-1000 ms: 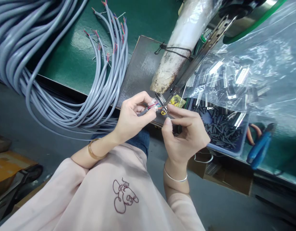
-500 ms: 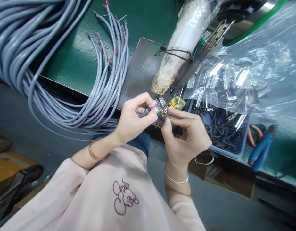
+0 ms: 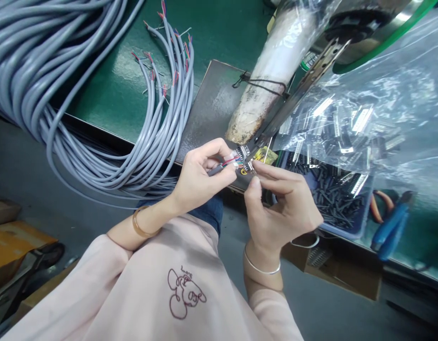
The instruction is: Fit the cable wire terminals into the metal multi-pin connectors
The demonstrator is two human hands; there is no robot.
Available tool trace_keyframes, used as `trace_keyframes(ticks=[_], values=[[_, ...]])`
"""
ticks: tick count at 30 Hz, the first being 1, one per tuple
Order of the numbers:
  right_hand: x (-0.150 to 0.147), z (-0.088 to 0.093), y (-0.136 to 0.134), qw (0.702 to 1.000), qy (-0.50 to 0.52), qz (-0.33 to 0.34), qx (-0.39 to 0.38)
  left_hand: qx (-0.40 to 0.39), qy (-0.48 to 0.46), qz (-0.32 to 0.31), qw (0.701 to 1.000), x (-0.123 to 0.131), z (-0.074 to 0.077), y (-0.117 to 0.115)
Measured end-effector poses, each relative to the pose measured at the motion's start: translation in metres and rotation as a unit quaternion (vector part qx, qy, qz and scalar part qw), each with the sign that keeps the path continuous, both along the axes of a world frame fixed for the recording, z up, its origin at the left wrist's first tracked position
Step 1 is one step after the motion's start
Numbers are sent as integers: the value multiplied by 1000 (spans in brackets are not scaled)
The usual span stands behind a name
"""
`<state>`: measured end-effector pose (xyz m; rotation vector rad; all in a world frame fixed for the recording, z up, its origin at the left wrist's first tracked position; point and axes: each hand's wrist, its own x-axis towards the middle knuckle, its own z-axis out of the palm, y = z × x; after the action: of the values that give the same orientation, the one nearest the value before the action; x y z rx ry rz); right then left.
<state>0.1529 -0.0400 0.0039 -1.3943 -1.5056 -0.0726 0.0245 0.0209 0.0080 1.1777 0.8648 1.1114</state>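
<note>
Grey cable (image 3: 215, 169) fans coloured wires (image 3: 230, 161) into a small connector (image 3: 245, 152).

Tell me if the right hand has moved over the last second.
No. The right hand still pinches the connector beside the yellow label at the dark plate's edge; only the whole view shifted slightly.
</note>
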Motion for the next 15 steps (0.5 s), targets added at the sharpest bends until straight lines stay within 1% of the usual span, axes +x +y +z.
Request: trace_keyframes(ticks=[2, 3, 4, 6, 7, 8, 9, 11, 13, 15], values=[[1, -2, 0, 998, 66, -20, 1, -24, 1, -14, 1000, -1, -1, 0], [3, -2, 0, 995, 95, -31, 17, -34, 2, -21, 999, -1, -2, 0], [5, -2, 0, 991, 116, -41, 52, -42, 4, -27, 999, -2, -3, 0], [9, -2, 0, 981, 127, -56, 136, -51, 6, -37, 998, -3, -4, -1], [11, -2, -1, 977, 122, -63, 162, -52, 6, -40, 998, -3, -5, -2], [13, -2, -3, 978, 113, -70, 163, -51, 6, -41, 998, -4, -5, -2], [13, -2, -5, 981, 104, -74, 147, -50, 5, -42, 998, -4, -5, -3], [13, -3, -11, 992, 80, -71, 71, -46, 4, -39, 998, -5, -5, -4], [10, -3, -15, 998, 35, -45, 15, -45, 4, -36, 998, -5, -4, -4], [8, -4, -16, 999, -23, -15, -17, -45, 0, -39, 998, -5, -3, -5]])
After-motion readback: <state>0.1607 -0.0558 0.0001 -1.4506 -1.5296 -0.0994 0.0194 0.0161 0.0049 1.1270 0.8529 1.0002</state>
